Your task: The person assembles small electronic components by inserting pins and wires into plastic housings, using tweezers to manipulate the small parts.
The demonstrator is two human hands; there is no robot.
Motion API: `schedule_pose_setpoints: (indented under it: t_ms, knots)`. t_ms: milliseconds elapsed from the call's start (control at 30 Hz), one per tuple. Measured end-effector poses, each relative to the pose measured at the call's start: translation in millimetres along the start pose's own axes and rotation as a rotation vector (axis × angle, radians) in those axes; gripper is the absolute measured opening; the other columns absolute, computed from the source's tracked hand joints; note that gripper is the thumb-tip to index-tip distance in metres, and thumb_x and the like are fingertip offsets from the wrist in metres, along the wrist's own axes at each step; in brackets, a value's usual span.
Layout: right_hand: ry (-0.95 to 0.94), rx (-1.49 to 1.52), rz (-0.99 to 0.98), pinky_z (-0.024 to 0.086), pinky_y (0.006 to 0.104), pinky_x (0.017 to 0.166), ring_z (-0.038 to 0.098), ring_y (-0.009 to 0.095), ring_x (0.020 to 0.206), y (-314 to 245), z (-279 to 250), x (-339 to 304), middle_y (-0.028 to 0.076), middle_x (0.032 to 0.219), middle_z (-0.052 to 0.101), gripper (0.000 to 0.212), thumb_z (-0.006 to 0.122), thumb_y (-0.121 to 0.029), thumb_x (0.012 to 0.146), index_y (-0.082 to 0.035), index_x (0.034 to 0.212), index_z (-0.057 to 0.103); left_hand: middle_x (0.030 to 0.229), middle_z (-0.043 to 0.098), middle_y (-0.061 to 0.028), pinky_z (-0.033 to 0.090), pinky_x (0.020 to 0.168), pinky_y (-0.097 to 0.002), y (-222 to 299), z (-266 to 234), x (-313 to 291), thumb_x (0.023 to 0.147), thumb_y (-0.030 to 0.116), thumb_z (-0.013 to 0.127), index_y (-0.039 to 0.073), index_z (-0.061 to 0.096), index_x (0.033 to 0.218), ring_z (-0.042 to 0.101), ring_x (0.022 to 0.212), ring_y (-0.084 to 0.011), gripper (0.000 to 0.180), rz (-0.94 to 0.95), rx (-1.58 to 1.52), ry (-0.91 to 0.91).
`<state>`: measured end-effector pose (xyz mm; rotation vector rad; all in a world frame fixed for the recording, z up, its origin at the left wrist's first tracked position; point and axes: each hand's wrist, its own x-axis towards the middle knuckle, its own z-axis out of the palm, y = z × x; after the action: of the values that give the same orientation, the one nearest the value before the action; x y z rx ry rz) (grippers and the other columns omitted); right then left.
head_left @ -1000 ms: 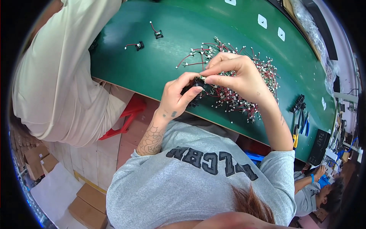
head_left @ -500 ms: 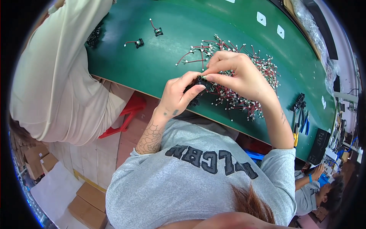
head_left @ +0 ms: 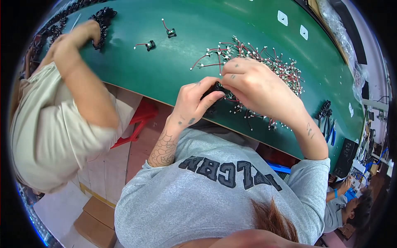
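Note:
At the near edge of the green table my left hand (head_left: 193, 98) is closed on a small black plastic part (head_left: 218, 87), gripped between thumb and fingers. My right hand (head_left: 255, 80) meets it from the right, back turned up and fingers curled inward at the part's top. Its fingertips are mostly hidden, so what they pinch does not show. Just beyond and under the right hand spreads a heap of short red and black wires with white connectors (head_left: 285, 74). More dark parts lie partly hidden below my left hand.
Two black parts with wires, a nearer one (head_left: 151, 45) and a farther one (head_left: 171, 32), lie on the green table (head_left: 132, 25). At left a co-worker's arm (head_left: 80, 78) reaches to a black pile (head_left: 103, 25). Pliers (head_left: 331, 133) and a black box (head_left: 346, 158) sit right.
My right hand has rolled over so its back faces up, its fingers curling in. My left hand stays nearly still. The co-worker has leaned back, uncovering an arm and the black pile.

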<state>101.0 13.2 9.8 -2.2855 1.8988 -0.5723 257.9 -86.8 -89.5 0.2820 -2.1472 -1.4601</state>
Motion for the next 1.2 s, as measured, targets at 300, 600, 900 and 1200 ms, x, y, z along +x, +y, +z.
schedule_pose_setpoints:
  t_ms: [300, 600, 900, 1200]
  knots:
    - [-0.034, 0.267, 0.045, 0.049, 0.0323, 0.069, 0.058, 0.02, 0.074, 19, 7, -6, 0.007, 0.084, 0.062, 0.005, 0.065, -0.003, 0.079, 0.002, 0.081, 0.065, 0.07, 0.063, -0.0061, 0.042, 0.055, -0.0291, 0, 1, 1, 0.086, 0.019, 0.066, 0.004, 0.061, 0.102, 0.052, 0.053, -0.0201, 0.021, -0.008, 0.093, -0.018]
    - [-0.166, 0.768, 0.558, 0.046, 0.0261, 0.062, 0.054, 0.011, 0.068, 49, -2, 26, 0.005, 0.082, 0.068, 0.011, 0.068, -0.009, 0.083, 0.001, 0.084, 0.073, 0.071, 0.063, -0.0046, 0.041, 0.054, -0.0277, 1, 4, -2, 0.086, 0.017, 0.067, 0.005, 0.062, 0.1, 0.051, 0.053, -0.0162, 0.02, 0.033, 0.052, 0.036]
    - [0.134, 0.026, 0.195, 0.045, 0.0256, 0.068, 0.056, 0.015, 0.076, 64, 31, 59, 0.003, 0.084, 0.065, 0.01, 0.07, -0.015, 0.08, -0.007, 0.084, 0.074, 0.07, 0.061, -0.0024, 0.039, 0.053, -0.0257, 7, 5, -3, 0.086, 0.015, 0.067, 0.006, 0.063, 0.101, 0.048, 0.053, -0.013, 0.018, -0.112, -0.032, 0.039]
    - [-0.015, -0.422, 0.038, 0.046, 0.0291, 0.075, 0.056, 0.022, 0.086, 60, 48, 46, 0.003, 0.087, 0.062, 0.01, 0.07, -0.014, 0.076, -0.008, 0.085, 0.072, 0.069, 0.058, -0.0011, 0.038, 0.053, -0.0242, 6, 2, 1, 0.087, 0.015, 0.066, 0.006, 0.063, 0.101, 0.045, 0.054, -0.0116, 0.017, -0.155, -0.097, 0.035]
